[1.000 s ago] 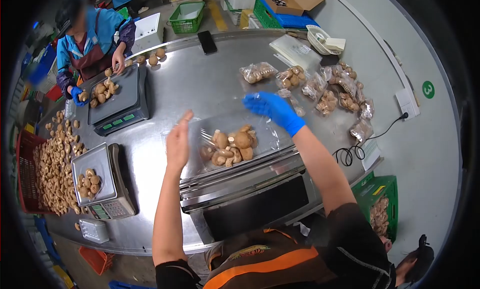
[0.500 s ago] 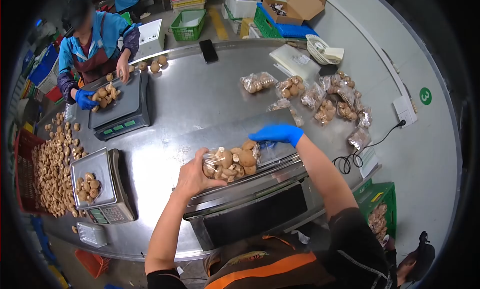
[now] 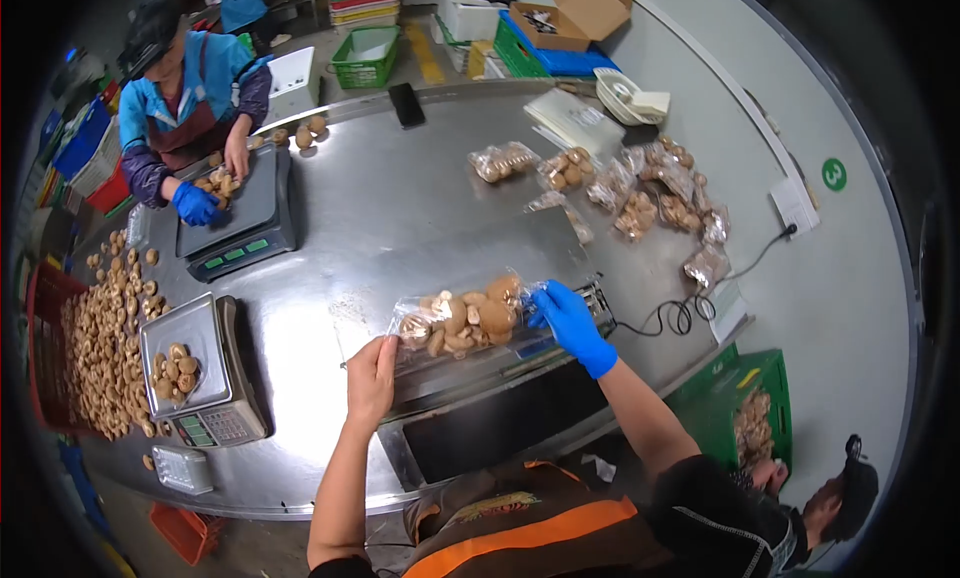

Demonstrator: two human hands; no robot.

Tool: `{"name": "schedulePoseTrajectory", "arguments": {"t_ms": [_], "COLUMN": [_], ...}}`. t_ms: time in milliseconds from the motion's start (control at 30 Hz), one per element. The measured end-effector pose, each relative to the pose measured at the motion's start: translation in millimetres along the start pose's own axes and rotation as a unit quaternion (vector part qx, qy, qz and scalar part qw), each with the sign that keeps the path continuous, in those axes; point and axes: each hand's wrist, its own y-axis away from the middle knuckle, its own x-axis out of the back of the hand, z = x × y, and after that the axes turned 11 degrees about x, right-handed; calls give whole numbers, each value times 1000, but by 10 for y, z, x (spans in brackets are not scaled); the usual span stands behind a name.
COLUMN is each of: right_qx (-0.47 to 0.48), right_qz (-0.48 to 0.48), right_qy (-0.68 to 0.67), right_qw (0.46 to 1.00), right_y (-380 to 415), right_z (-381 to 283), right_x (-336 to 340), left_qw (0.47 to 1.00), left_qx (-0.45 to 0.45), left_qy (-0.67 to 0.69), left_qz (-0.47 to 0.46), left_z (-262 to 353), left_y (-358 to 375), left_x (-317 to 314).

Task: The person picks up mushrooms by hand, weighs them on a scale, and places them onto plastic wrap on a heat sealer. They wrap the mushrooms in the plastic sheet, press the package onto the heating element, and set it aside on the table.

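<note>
A clear plastic bag of brown mushrooms is held lengthwise between my hands, over the front of the steel table. My bare left hand pinches the bag's left end. My right hand, in a blue glove, is closed on the gathered film at the right end. Beneath the bag lies a flat metal machine with a dark front panel; the bag and my hands partly hide its top.
Several packed mushroom bags lie at the right, near a black cable. To the left are a scale with mushrooms, loose mushrooms and a second scale, where a co-worker handles mushrooms. A green crate stands lower right.
My right hand has turned from lying flat at the bag's right end to gripping its film. My left hand has shifted left and down, and the bag is now stretched between both hands.
</note>
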Motion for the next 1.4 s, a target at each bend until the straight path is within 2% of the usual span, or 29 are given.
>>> {"name": "schedulePoseTrajectory", "arguments": {"t_ms": [67, 100, 133, 200, 233, 333, 400, 467, 533, 600, 667, 733, 767, 800, 833, 867, 900, 933, 1000, 1067, 1100, 1133, 1167, 1200, 1267, 1300, 1333, 1367, 1400], "right_qx": [-81, -123, -130, -234, -240, -289, -283, -223, -221, -262, -299, -305, -309, -313, -266, -215, -203, -170, -204, -204, -204, -264, -138, -135, -73, -42, -14, 13, 41], "right_qz": [46, 49, 59, -43, -31, -7, 20, 32, 68, 19, 25, 80, 162, 174, 222, 261, 347, 387, 405, 451, 486, 420, 560, 568, 361, 249, 136, 25, -85], "right_qy": [-19, -61, -62, -50, -53, -64, -33, 37, -20, -77, -105, -165, -187, -191, -44, 106, 114, 107, 127, 146, 163, 269, -49, -50, -98, -118, -138, -156, -167], "right_qw": [995, 989, 988, 970, 969, 955, 958, 974, 973, 962, 948, 935, 918, 914, 937, 935, 909, 900, 882, 857, 834, 826, 816, 810, 924, 960, 981, 987, 981], "right_y": [374, 548, 692, 977, 1093, 1417, 1528, 1630, 1742, 1904, 2136, 2305, 2377, 2473, 2557, 2632, 2704, 2830, 3057, 3013, 2959, 2856, 2683, 2684, 2688, 2696, 2744, 2798, 2838], "right_z": [-324, -471, -527, -580, -516, 7, 268, 437, 482, 477, 480, 318, 376, 410, 445, 454, 508, 626, 825, 1217, 1334, 1316, 1304, 1183, 814, 549, 269, 22, -152], "right_x": [8, 49, 88, 111, 104, 11, -47, -111, -145, -130, -170, -228, -343, -405, -443, -459, -418, -337, -228, -367, -510, -666, -849, -847, -756, -718, -739, -775, -799], "left_qw": [998, 981, 982, 972, 961, 962, 970, 974, 978, 981, 990, 994, 997, 999, 999, 998, 997, 995, 973, 922, 913, 902, 902, 909, 951, 964, 956, 946, 823], "left_qx": [52, 100, 103, 187, 238, 260, 234, 218, 203, 190, 141, 105, 72, 39, 12, 10, 7, 3, -83, -215, -257, -298, -319, -289, -123, -131, 74, -212, -482], "left_qy": [26, 165, 161, 144, 141, 69, 63, 60, 49, 40, -23, -34, -11, 14, -31, -35, -68, -102, -214, -320, -314, -307, -291, -298, -246, 13, 132, -58, -228], "left_qz": [32, 23, 13, -4, -25, -40, -29, 8, 4, 0, -3, -9, -19, -31, -31, -43, -34, -23, 1, 45, 51, 58, -8, -28, -140, -230, -250, -237, -196], "left_z": [147, 81, 60, 68, 52, -186, -323, -451, -520, -594, -700, -711, -639, -601, -670, -632, -570, -528, -677, -733, -720, -699, -695, -701, -705, -738, -774, -788, -716], "left_y": [331, 481, 620, 864, 949, 1119, 1195, 1225, 1215, 1223, 1237, 1270, 1305, 1332, 1335, 1337, 1330, 1312, 1160, 1022, 948, 885, 858, 835, 853, 962, 1043, 1083, 1071], "left_x": [-12, -72, -80, -32, -34, -244, -405, -479, -473, -449, -450, -489, -491, -505, -541, -548, -572, -604, -717, -987, -1152, -1305, -1384, -1432, -1359, -1375, -1290, -1054, -877]}}
